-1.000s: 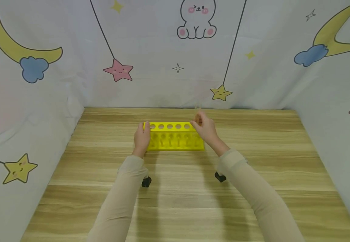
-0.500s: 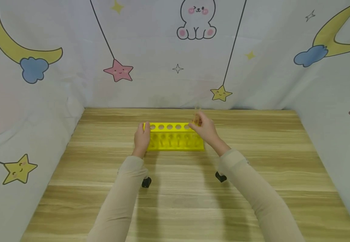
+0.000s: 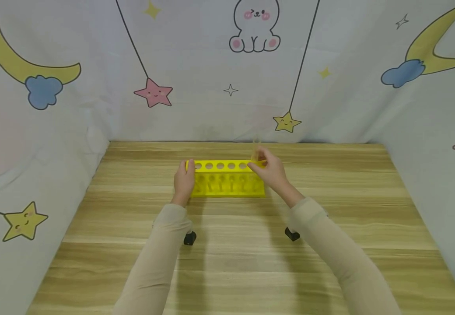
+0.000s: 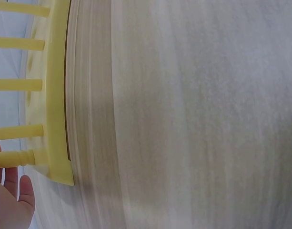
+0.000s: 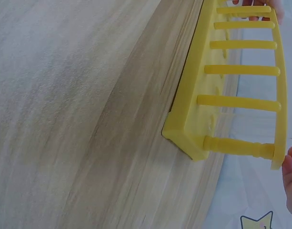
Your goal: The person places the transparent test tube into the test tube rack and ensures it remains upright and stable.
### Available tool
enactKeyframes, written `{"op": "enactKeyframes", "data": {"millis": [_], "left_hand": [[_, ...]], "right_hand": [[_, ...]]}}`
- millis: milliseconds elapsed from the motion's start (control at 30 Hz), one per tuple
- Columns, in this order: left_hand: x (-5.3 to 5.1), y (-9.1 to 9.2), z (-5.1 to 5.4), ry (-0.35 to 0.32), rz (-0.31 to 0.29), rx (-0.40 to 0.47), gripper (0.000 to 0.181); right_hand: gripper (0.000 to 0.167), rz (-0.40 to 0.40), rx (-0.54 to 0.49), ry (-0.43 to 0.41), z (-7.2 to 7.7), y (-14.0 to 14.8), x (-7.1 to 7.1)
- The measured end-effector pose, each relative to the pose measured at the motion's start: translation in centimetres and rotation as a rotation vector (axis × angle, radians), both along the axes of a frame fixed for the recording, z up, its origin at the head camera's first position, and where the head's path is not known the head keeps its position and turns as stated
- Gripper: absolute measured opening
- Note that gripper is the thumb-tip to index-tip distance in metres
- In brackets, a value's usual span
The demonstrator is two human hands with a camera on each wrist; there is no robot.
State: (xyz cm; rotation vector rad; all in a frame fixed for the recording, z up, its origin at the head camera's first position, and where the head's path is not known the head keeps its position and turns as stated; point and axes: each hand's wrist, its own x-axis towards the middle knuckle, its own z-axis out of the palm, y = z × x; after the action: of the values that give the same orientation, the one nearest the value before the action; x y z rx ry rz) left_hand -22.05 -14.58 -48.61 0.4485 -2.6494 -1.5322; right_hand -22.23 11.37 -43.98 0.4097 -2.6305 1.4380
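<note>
A yellow test tube rack point(image 3: 227, 183) stands upright on the table, a row of holes along its top. My left hand point(image 3: 183, 181) grips its left end, thumb on the near side. In the left wrist view, my left fingers point(image 4: 25, 191) lie round the rack's end post. At the rack's right end, my right hand point(image 3: 268, 168) has thumb and fingers round a clear test tube point(image 3: 257, 143), faint to see, standing up at the last hole. The tube's lower part is hard to make out. In the right wrist view, only part of my right hand point(image 5: 291, 179) shows, beside the rack's top plate.
The rack rests on a wood-grain table point(image 3: 235, 258), with a printed white cloth point(image 3: 196, 118) hanging behind it and at both sides. A black wrist device point(image 3: 190, 238) sits under the left sleeve, another black wrist device point(image 3: 292, 234) under the right.
My right hand and forearm have shifted slightly to the right, and more of the rack's top right corner shows between thumb and fingers. The tube, rack and left hand look unmoved.
</note>
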Motion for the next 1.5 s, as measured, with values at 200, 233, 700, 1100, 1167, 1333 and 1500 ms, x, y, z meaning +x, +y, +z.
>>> {"op": "enactKeyframes", "data": {"millis": [200, 233, 700, 1100, 1167, 1333, 1500], "left_hand": [[0.1, 0.0, 0.0, 0.013, 0.01, 0.015, 0.048], [0.2, 0.0, 0.0, 0.018, 0.012, 0.015, 0.047], [0.4, -0.1, 0.4, 0.022, 0.0, -0.031, 0.047], [0.6, -0.9, -0.1, 0.029, -0.068, -0.091, 0.058], [0.9, -1.1, -0.4, 0.052, -0.071, -0.094, 0.057], [1.5, -1.6, -0.4, 0.131, -0.06, -0.102, 0.052], [1.6, -2.0, -0.2, 0.145, -0.052, -0.127, 0.052]], "right_hand": [[0.045, -0.031, 0.019, 0.006, -0.3, 0.6, 0.2], [0.045, -0.039, 0.021, 0.001, -0.4, 0.7, 0.2], [0.044, -0.055, 0.003, -0.009, -1.0, 2.2, 0.4], [0.039, -0.099, 0.007, -0.033, -1.4, 3.9, 0.9], [0.04, -0.103, 0.008, -0.023, -1.5, 4.2, 1.0], [0.038, -0.116, 0.006, 0.009, -1.9, 4.9, 1.1], [0.034, -0.125, 0.025, 0.028, -2.3, 5.5, 1.2]]}}
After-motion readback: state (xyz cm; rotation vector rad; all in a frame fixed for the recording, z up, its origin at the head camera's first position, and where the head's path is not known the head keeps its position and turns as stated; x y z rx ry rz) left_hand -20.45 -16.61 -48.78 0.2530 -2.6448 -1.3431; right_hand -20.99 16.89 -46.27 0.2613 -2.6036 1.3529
